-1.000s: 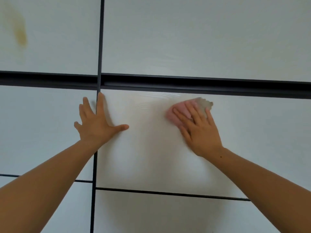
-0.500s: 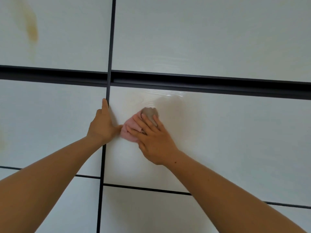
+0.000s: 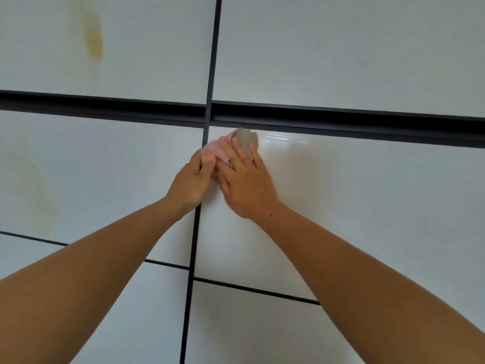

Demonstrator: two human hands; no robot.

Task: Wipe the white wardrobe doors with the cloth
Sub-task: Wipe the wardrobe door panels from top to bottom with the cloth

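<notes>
We are at the upper left corner of the middle right door (image 3: 354, 206), just under the black handle groove (image 3: 341, 119). The cloth (image 3: 217, 151), pink with a grey part at the top, lies bunched in this corner, against the door surface.

Our right hand (image 3: 244, 185) is spread flat, with straight fingers, and presses the cloth onto the door. Our left hand (image 3: 191, 182) has curled fingers at the vertical gap (image 3: 210, 74) and touches the pink part of the cloth. We cannot tell if it pinches the cloth or holds the edge of the door.

We judge that the task is somewhere in the early or middle part. The top of this door shows shiny streaks (image 3: 283, 139), which look like wet traces from wiping. Much is left, it seems. The upper left door has a clear yellow-brown stain (image 3: 93, 40), and the middle left door has a weaker yellowish mark (image 3: 34, 185). The cloth is well apart from both. The lower doors show no traces of wiping that we can see.

We find no brand, label or writing on the doors or on the cloth.
</notes>
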